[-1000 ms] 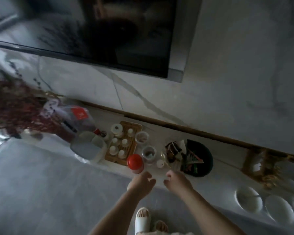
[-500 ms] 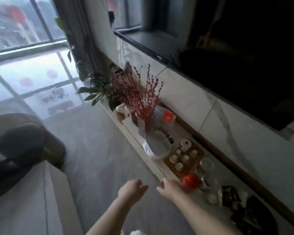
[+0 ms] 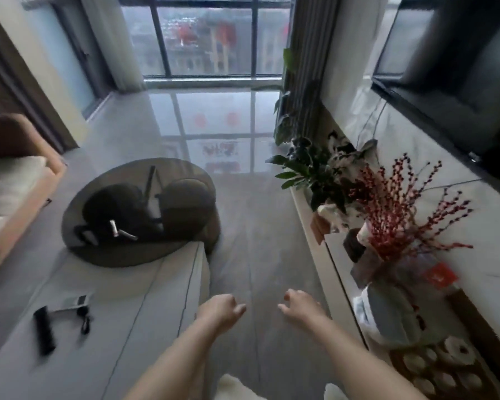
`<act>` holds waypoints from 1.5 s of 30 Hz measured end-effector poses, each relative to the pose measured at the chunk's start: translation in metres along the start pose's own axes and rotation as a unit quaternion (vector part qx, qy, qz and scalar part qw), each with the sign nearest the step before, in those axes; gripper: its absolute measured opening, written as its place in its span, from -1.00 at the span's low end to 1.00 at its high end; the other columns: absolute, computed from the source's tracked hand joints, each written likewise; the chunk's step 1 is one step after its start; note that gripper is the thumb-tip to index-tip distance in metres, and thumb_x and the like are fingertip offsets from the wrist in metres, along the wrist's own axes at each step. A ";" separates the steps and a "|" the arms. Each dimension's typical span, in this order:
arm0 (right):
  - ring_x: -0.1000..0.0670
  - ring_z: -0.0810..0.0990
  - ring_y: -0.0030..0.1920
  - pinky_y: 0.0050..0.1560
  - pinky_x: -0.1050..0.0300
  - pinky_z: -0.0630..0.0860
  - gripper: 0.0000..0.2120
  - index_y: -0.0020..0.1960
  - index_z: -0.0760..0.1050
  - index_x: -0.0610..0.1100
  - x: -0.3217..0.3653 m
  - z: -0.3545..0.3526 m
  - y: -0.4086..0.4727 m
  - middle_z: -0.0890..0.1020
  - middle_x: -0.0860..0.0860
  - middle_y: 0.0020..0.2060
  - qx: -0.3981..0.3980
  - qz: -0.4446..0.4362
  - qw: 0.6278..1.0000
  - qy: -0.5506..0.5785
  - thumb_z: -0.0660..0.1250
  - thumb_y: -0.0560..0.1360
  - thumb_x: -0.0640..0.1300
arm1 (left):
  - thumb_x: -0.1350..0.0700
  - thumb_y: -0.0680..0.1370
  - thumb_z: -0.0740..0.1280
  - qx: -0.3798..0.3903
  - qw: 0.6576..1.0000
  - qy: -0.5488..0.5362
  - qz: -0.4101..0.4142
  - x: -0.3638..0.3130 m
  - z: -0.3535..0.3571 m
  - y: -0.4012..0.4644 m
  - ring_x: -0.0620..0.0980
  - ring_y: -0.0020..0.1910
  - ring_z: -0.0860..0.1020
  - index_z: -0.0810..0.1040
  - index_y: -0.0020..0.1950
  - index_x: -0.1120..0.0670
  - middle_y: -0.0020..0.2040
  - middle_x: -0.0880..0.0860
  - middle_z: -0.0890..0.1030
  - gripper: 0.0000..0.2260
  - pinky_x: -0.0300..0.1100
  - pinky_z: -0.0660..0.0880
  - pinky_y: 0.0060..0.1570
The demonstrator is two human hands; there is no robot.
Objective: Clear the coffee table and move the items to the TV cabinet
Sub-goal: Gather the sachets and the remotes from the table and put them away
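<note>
The pale grey coffee table [image 3: 145, 319] fills the lower left. On it lie a black remote [image 3: 44, 330], a silvery flat device [image 3: 70, 303] and a small dark item [image 3: 84, 320]. A round dark glass table [image 3: 104, 255] joins its far end, and small items [image 3: 121, 230] lie on it. My left hand [image 3: 221, 311] and my right hand [image 3: 302, 308] hover over the floor between the table and the TV cabinet [image 3: 332, 272], both empty with loosely curled fingers. At the lower right the cabinet carries a wooden tea tray with white cups [image 3: 442, 368] and a grey lidded tub [image 3: 393, 319].
A vase of red berry branches [image 3: 393, 215] and green plants [image 3: 306, 168] stand on the cabinet. The dark TV [image 3: 459, 82] hangs on the right wall. A sofa [image 3: 15, 183] sits at the left. A strip of floor [image 3: 243, 226] runs toward the window.
The view has swung left from the TV cabinet toward the coffee table and window. Both hands stayed empty and drew away from the red-lidded jar, now out of view.
</note>
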State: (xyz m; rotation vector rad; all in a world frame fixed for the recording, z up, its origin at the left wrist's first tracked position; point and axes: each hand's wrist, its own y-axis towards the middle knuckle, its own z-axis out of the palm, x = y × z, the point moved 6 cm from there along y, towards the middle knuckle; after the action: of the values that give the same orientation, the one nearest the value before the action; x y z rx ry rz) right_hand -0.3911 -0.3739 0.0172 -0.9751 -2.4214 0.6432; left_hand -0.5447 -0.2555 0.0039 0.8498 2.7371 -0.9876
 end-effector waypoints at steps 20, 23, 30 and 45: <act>-0.11 0.51 0.17 0.12 0.10 0.47 -0.63 0.20 0.43 -0.13 0.236 -0.047 0.174 0.54 -0.10 0.18 0.113 -0.302 0.935 -0.150 0.17 0.52 0.09 | -0.31 0.53 0.06 -0.055 0.918 -0.213 -0.330 0.117 -0.080 0.064 0.11 0.17 0.52 0.50 0.19 0.02 0.21 0.09 0.56 -0.50 -0.14 0.41 0.02; -0.10 0.50 0.19 0.13 0.10 0.46 -0.61 0.23 0.42 -0.13 0.252 -0.043 0.191 0.53 -0.09 0.19 0.134 -0.328 0.919 -0.171 0.17 0.54 0.10 | -0.30 0.52 0.09 -0.070 0.897 -0.256 -0.354 0.116 -0.089 0.073 0.11 0.18 0.52 0.51 0.19 0.01 0.22 0.10 0.56 -0.52 -0.13 0.42 0.06; -0.07 0.49 0.22 0.15 0.14 0.46 -0.58 0.28 0.40 -0.13 0.286 -0.029 0.215 0.53 -0.07 0.22 0.161 -0.348 0.903 -0.195 0.19 0.53 0.10 | -0.28 0.53 0.10 -0.074 0.874 -0.281 -0.389 0.136 -0.101 0.083 0.09 0.19 0.52 0.51 0.22 0.00 0.22 0.09 0.56 -0.53 -0.12 0.44 0.09; -0.08 0.50 0.19 0.15 0.07 0.48 -0.61 0.25 0.40 -0.12 0.407 -0.013 0.261 0.51 -0.06 0.19 0.132 -0.355 0.889 -0.258 0.14 0.53 0.09 | -0.24 0.55 0.09 -0.057 0.842 -0.368 -0.389 0.259 -0.126 0.130 0.06 0.21 0.51 0.50 0.18 0.04 0.23 0.08 0.55 -0.56 -0.14 0.43 0.16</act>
State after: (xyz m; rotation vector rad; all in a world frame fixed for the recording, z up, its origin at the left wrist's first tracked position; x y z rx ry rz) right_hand -0.5140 0.0916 -0.0273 0.2572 -2.7525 0.9879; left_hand -0.6812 0.0260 -0.0428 -0.6424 2.3387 -0.9356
